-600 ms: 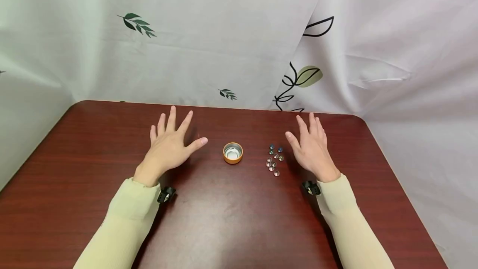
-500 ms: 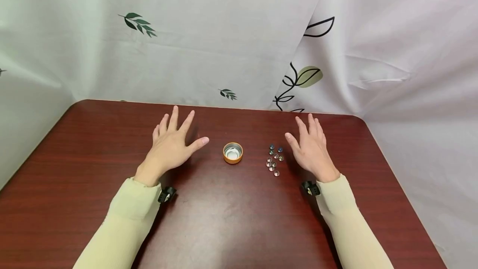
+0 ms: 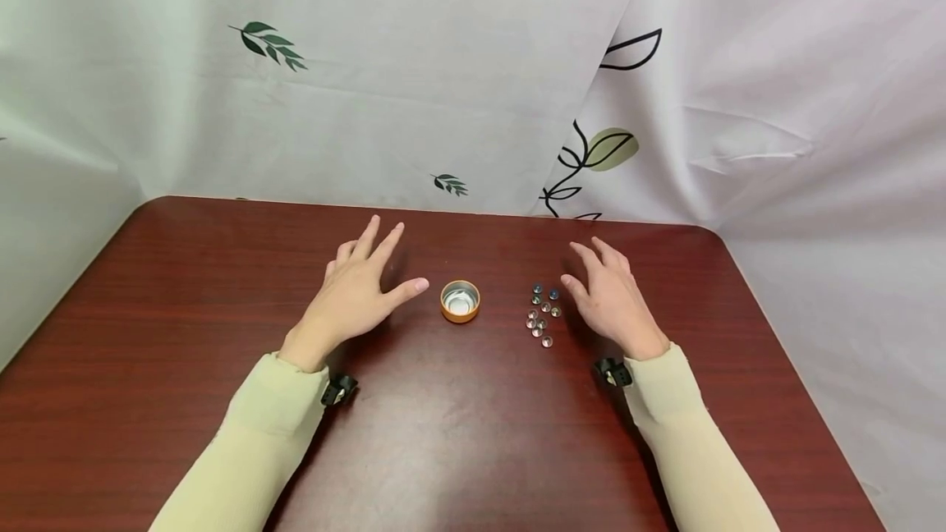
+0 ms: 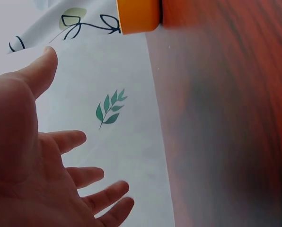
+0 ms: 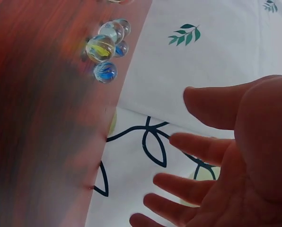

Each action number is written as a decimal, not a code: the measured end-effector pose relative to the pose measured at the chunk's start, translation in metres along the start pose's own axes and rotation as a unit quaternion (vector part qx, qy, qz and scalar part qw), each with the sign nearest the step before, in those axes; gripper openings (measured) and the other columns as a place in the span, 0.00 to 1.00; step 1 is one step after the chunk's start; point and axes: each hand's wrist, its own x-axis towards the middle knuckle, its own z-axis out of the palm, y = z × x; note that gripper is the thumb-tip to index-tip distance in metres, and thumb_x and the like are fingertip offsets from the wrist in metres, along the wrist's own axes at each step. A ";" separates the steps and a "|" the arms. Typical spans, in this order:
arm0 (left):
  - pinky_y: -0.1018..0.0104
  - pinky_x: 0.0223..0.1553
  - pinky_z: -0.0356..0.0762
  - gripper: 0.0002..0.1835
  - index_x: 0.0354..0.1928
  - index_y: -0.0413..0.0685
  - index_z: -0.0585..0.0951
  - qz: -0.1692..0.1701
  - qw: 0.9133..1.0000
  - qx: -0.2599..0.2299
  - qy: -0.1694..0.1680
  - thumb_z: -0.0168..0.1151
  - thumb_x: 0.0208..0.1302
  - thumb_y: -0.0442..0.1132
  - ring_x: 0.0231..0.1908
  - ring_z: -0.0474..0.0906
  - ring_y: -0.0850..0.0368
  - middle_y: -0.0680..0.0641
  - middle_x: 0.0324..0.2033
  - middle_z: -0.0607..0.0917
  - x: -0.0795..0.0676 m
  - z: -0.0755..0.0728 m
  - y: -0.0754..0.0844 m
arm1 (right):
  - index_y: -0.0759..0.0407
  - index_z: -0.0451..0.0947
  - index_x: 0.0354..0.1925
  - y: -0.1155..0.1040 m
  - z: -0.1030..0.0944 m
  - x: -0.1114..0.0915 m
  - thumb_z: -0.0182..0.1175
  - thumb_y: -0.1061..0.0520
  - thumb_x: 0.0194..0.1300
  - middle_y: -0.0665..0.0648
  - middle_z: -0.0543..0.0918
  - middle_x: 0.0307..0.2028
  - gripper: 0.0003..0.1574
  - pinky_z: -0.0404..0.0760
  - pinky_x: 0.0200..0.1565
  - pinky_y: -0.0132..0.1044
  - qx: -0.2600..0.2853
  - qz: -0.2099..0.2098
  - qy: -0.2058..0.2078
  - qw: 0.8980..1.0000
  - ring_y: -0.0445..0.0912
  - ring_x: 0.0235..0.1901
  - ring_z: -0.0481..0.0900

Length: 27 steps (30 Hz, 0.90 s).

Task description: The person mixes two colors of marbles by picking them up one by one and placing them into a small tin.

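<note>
Over the left part of the table (image 3: 458, 442), the fingers of the left hand (image 3: 346, 294) spread loosely with gaps between them, the thumb stretched sideways and the grasp holding nothing; the right hand (image 3: 612, 302) is likewise spread and unladen, its fingers slightly bent and its thumb angled inward, and whether either hand touches the wood I cannot tell. Just beyond the left thumb, apart from it, a small orange tin (image 3: 460, 303) stands near the middle of the table, while a loose cluster of clear glass marbles (image 3: 545, 307), some with blue or yellow swirls, lies just beside the right thumb. Pale sleeves (image 3: 240, 442) cover both forearms, and black wrist devices (image 3: 339, 390) sit at the cuffs. Beneath it all the tabletop is dark reddish-brown, grained and glossy, with a pale sheen toward the near side and rounded far corners; behind and beside it hangs creased white cloth (image 3: 369, 113) printed with green sprigs (image 3: 449, 185) and black-lined leaves (image 3: 612, 149). The tin sits upright, mouth facing up and axis vertical, its outline round; the marble cluster's longer direction runs from near the person toward the back cloth
</note>
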 end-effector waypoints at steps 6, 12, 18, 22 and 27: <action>0.33 0.68 0.48 0.53 0.81 0.56 0.51 0.013 1.000 -0.021 -0.018 0.55 0.63 0.74 0.71 0.52 0.35 0.46 0.80 0.45 0.000 0.006 0.005 | 0.64 0.72 0.67 -0.002 0.001 0.000 0.59 0.56 0.72 0.73 0.68 0.66 0.29 0.64 0.66 0.59 -0.004 -0.020 -0.008 1.000 0.68 0.67 0.62; 0.34 0.70 0.47 0.54 0.79 0.47 0.55 0.016 0.999 -0.032 -0.034 0.59 0.62 0.72 0.74 0.49 0.31 0.44 0.79 0.49 0.002 0.010 0.010 | 0.64 0.75 0.64 0.000 0.003 0.001 0.62 0.58 0.70 0.70 0.75 0.61 0.26 0.65 0.64 0.57 -0.004 -0.031 -0.012 0.999 0.66 0.63 0.67; 0.38 0.71 0.50 0.55 0.78 0.43 0.57 0.032 0.999 -0.023 -0.030 0.66 0.59 0.67 0.74 0.52 0.33 0.43 0.78 0.54 0.002 0.016 0.016 | 0.64 0.78 0.61 0.002 0.006 0.002 0.63 0.60 0.69 0.66 0.79 0.57 0.23 0.68 0.63 0.56 0.011 -0.047 -0.021 0.999 0.61 0.61 0.73; 0.43 0.72 0.52 0.54 0.78 0.44 0.59 0.044 0.998 -0.028 -0.036 0.66 0.59 0.68 0.74 0.54 0.36 0.43 0.77 0.58 0.001 0.019 0.019 | 0.62 0.80 0.58 0.003 0.008 0.002 0.64 0.60 0.68 0.64 0.82 0.53 0.21 0.74 0.57 0.54 0.019 -0.049 -0.026 0.998 0.57 0.54 0.78; 0.46 0.70 0.58 0.53 0.76 0.40 0.62 0.051 0.997 -0.025 -0.047 0.68 0.58 0.67 0.73 0.58 0.41 0.42 0.74 0.64 0.001 0.022 0.021 | 0.61 0.81 0.57 0.002 0.009 0.002 0.64 0.60 0.68 0.63 0.83 0.52 0.20 0.76 0.53 0.53 0.021 -0.044 -0.037 0.998 0.56 0.50 0.80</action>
